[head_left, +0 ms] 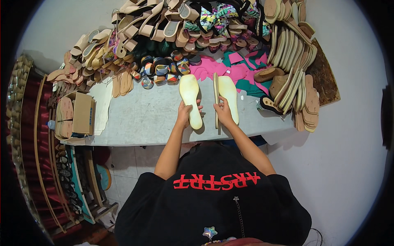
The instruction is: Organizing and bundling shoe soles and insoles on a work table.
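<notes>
My left hand [185, 111] grips the heel end of a pale yellow insole [190, 95] lying flat on the grey table [143, 115]. Beside it, my right hand [223, 110] holds a thin tan sole [216, 98] stood on its edge. That sole leans next to a second pale yellow insole [229, 96] lying flat to its right. Both hands are close together near the table's front edge.
Piles of finished sandals [164, 24] fill the table's back. Tan soles [293, 69] are stacked at the right, pink and green fabric scraps [242, 67] lie behind the insoles, and patterned heel pieces [162, 67] sit at centre. A cardboard box [82, 112] stands at the left.
</notes>
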### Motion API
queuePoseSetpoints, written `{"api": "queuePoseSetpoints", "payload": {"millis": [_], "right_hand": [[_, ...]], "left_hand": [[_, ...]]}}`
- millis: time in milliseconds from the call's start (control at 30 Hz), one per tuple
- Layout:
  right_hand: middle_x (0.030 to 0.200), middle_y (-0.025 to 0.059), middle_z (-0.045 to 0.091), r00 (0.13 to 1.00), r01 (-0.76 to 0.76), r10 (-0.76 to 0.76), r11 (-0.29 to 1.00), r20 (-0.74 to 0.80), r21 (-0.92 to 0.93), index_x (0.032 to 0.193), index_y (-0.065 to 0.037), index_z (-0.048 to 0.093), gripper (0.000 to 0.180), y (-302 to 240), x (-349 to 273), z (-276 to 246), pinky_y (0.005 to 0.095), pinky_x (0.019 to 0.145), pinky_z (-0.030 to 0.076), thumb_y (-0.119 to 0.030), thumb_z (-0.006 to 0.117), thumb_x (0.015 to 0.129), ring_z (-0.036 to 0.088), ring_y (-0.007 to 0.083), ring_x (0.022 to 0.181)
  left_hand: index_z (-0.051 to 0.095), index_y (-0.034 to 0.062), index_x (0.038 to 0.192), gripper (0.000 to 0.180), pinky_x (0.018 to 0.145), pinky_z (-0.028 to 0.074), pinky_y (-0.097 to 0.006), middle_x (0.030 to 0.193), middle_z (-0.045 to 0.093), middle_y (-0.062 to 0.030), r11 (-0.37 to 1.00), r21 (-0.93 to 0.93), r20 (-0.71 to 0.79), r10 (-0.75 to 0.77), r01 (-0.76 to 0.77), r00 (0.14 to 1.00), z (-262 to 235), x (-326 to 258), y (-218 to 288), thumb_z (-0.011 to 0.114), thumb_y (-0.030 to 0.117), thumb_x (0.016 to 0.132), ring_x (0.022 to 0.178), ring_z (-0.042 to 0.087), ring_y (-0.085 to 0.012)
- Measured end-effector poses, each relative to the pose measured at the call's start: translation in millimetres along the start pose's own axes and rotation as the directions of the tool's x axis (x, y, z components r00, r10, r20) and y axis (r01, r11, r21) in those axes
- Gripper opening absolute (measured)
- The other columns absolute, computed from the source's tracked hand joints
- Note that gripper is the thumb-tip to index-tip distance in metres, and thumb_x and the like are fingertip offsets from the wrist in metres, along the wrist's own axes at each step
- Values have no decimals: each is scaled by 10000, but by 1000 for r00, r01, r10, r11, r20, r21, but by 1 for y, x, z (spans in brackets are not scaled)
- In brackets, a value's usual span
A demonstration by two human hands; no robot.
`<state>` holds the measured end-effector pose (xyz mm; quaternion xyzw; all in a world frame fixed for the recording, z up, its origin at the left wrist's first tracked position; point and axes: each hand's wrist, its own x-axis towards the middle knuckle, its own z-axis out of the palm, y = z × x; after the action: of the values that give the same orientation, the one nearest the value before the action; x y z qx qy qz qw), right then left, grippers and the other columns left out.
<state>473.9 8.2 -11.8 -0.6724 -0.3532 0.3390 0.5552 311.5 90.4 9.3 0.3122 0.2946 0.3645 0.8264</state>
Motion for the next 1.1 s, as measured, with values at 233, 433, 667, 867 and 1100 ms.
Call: {"api": "queuePoseSetpoints", "payload": {"millis": [233,433,667,867,1100], "right_hand": [[840,86,465,1000,17,-17,1000,26,19,1216,-18,375,537,4,-1,1,265,578,418,-202,617,773,483,133,654],[980,170,415,966,257,-245,946,83,-198,1241,-41,355,546,-27,-18,21,357,753,401,-225,588,782,466,271,845],[990,178,400,946,322,-316,886,74,-333,1240,-67,370,557,-31,-25,26,403,776,397,-278,595,776,468,341,887],[967,169,396,949,309,-310,880,57,-361,1224,-65,391,506,-22,-22,27,388,761,398,-253,574,792,469,326,867],[932,161,506,993,69,-59,992,-99,102,1065,-16,514,311,-2,-17,39,322,747,407,-240,512,849,519,247,847]], "left_hand": [[257,56,1251,405,721,532,-398,1149,499,-202,983,178,4,-45,44,999,3,1,1,296,-46,861,910,593,-325],[280,60,1268,422,810,470,-355,1186,474,-176,952,304,-71,-12,33,997,7,6,-20,355,-4,858,994,546,-276],[383,50,1248,442,941,350,-338,1217,454,-123,992,119,-16,-50,52,999,44,-5,-16,240,299,912,1115,446,-208],[364,46,1244,471,978,294,-335,1243,427,-107,995,20,31,-103,102,994,48,-5,-21,251,376,927,1137,412,-200],[276,52,1230,355,914,392,-346,1182,481,-167,983,184,-15,-13,16,1000,50,-4,-24,358,187,912,1080,478,-239]]}}
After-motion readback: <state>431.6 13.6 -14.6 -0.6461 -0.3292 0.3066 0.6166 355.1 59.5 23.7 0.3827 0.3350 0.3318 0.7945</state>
